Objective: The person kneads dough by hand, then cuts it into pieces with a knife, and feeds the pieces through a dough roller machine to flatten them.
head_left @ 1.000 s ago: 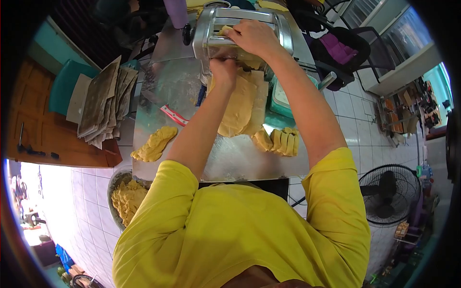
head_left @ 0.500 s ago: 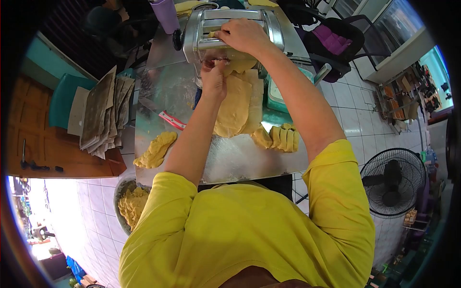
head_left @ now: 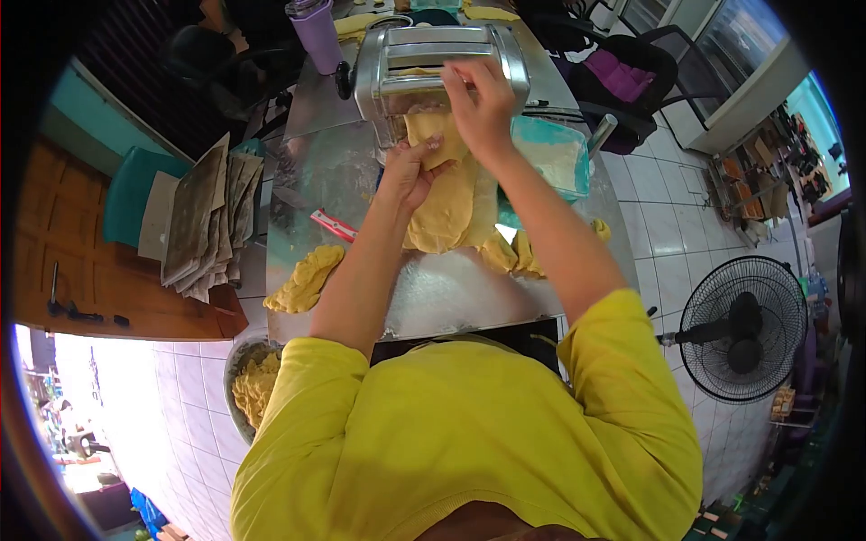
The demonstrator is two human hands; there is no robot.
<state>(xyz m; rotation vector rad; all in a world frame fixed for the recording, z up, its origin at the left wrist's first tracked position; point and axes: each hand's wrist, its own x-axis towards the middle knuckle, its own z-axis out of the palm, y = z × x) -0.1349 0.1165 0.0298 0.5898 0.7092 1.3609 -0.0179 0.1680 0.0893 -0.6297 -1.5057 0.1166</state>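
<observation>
I had both hands on the dough sheet [head_left: 442,194], which hung out of the bottom of the pasta roller [head_left: 439,68] onto the steel table [head_left: 451,298]. My left hand [head_left: 408,171] pinched its edge from below, and my right hand [head_left: 483,108] gripped the top near the rollers. Dough lump [head_left: 305,279] sat off to the left.

White tile floor [head_left: 731,212] — fan [head_left: 741,328]

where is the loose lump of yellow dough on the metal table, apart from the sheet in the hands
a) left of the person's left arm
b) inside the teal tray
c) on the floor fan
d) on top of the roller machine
a: the lump of dough lies on the metal table, left of the left arm, away from the dough sheet that the left hand and right hand handle.
</observation>
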